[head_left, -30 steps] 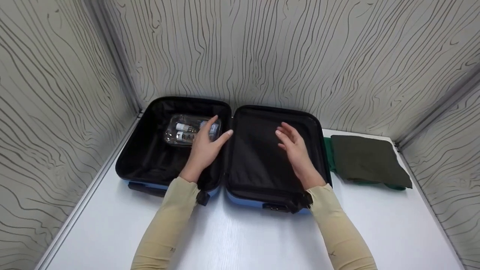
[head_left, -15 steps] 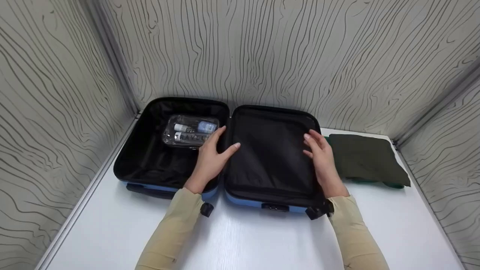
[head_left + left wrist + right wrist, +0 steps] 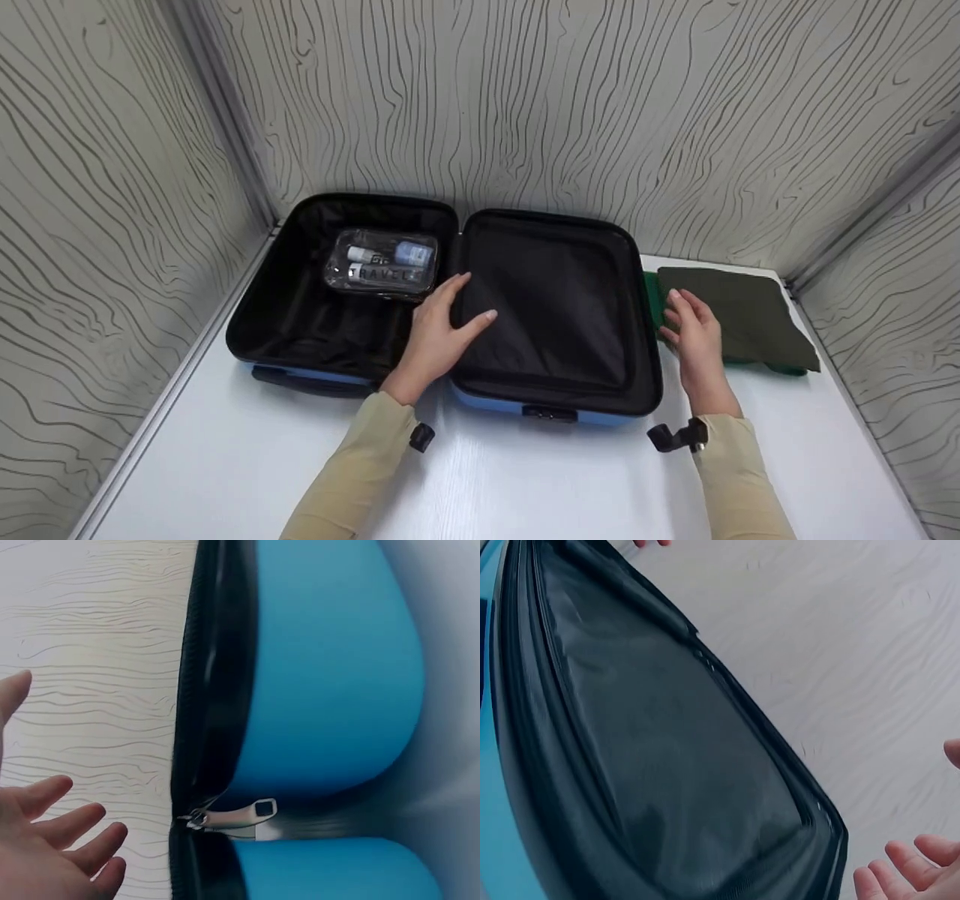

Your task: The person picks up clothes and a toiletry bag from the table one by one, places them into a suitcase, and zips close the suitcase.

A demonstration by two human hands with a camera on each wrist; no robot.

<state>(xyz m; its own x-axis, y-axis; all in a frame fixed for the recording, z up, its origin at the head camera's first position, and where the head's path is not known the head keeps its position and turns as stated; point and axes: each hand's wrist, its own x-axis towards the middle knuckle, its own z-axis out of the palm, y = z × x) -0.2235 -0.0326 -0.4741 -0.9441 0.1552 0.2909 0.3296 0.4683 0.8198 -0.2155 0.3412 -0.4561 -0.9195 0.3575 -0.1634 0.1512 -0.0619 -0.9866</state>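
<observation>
A blue suitcase [image 3: 547, 300] with black lining lies opened flat in two halves on the white table. In its left half rests a clear toiletry pouch [image 3: 382, 264] lettered "TRAVEL", with small bottles inside. My left hand [image 3: 435, 337] hovers over the middle seam, thumb and fingers spread, holding nothing. A zipper pull [image 3: 232, 817] shows at the seam in the left wrist view. Beyond the suitcase's right edge, my right hand [image 3: 697, 341] is bare, its fingers loosely bent. It overlaps the near left part of a folded dark olive cloth [image 3: 750, 319]; contact cannot be made out.
Green fabric [image 3: 654, 300] peeks out from under the olive cloth, close to the suitcase's right side. Wood-patterned panels [image 3: 525, 105] enclose the table [image 3: 510, 487] at the back and both sides. A black wrist mount [image 3: 679, 435] sits on the right sleeve.
My right hand has moved right, from above the suitcase's right half to the folded cloth. The left hand has drifted right and nearer, off the pouch, which is now uncovered.
</observation>
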